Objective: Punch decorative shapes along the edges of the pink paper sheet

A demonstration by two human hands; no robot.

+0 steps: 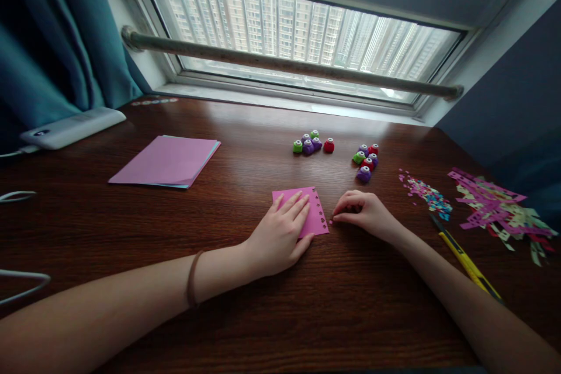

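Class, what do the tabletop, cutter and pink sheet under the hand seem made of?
Tabletop: wood or laminate, slightly glossy, showing grain and reflected light.
Cutter: handle probably smooth plastic, judging by its bright yellow colour.
Pink sheet: paper or thin card, matte, with crisp cutouts along one edge.

Left hand (280, 236) covers part of punched sheet (314, 223). Speck (331, 222) at right hand (368, 210) is too small to identify. Curtain (56, 41) exceeds left edge.

You wear a narrow brown band (190, 280) around your left forearm (131, 304), in the lower left of the frame. Your left hand (280, 234) and right hand (368, 214) are bare, as is your right forearm (456, 292), lower right.
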